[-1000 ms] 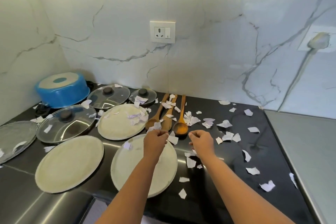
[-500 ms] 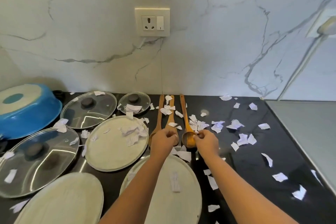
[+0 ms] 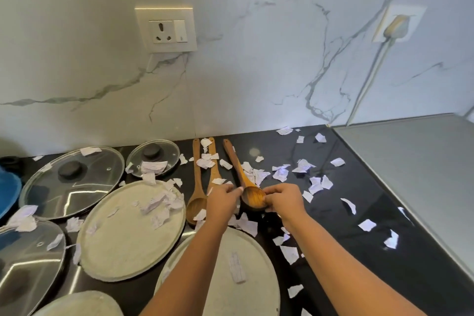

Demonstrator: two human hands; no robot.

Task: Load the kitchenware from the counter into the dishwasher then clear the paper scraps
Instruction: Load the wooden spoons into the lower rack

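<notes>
While the left hand (image 3: 221, 200) and right hand (image 3: 284, 200) pinch the spoon (image 3: 252, 197), its lifted handle could flick paper scraps (image 3: 280, 174) off the counter (image 3: 359, 187) edge.

White torn paper scraps (image 3: 282, 174) speckle the glossy black stone bench (image 3: 359, 187), beside brown grained wooden spoons (image 3: 252, 196), pale cream round plates (image 3: 123, 238) and a grey-veined white marble wall (image 3: 256, 59).
</notes>
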